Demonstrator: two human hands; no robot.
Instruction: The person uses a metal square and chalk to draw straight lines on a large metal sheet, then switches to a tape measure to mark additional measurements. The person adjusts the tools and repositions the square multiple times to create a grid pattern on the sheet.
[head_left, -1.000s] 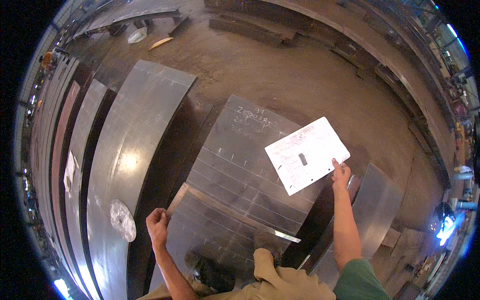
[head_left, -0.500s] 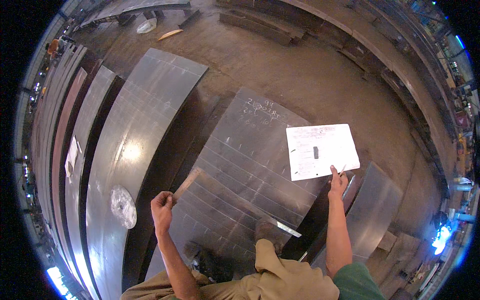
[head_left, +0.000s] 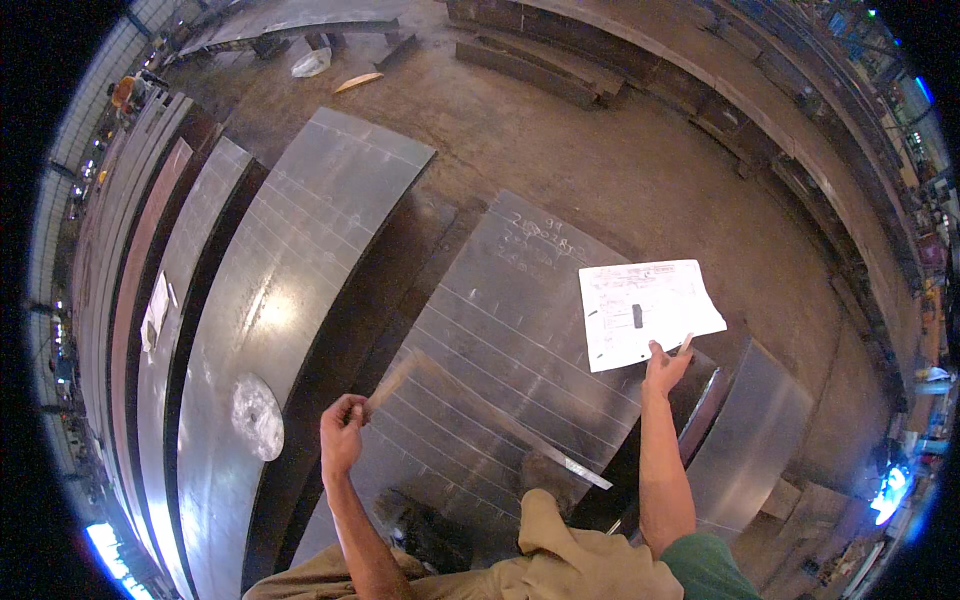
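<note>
My left hand (head_left: 343, 432), fingers pinched, grips the end of the short leg of a framing square (head_left: 498, 423). The square's long leg runs diagonally over a dark steel plate (head_left: 470, 310) below me, its far end bright. Parallel pale lines cross this plate, with chalk writing near its far end. Held out over the plate's right side, a white printed sheet of paper (head_left: 640, 300) is gripped at its lower edge by my right hand (head_left: 668, 372). A slim pale stick, perhaps chalk, also shows between the right fingers.
Left of me lie long steel plates (head_left: 300, 210), one bearing a plastic-wrapped disc (head_left: 257, 417) and another some crumpled white paper (head_left: 155, 312). A smaller plate (head_left: 757, 430) is at right. Steel beams (head_left: 530, 70) line the far side. Bright light (head_left: 890, 492) glares at far right.
The whole view has shifted slightly, so the plates appear lower and further right. My right hand and the paper have moved a little left relative to the plate. Both hands keep their grip.
</note>
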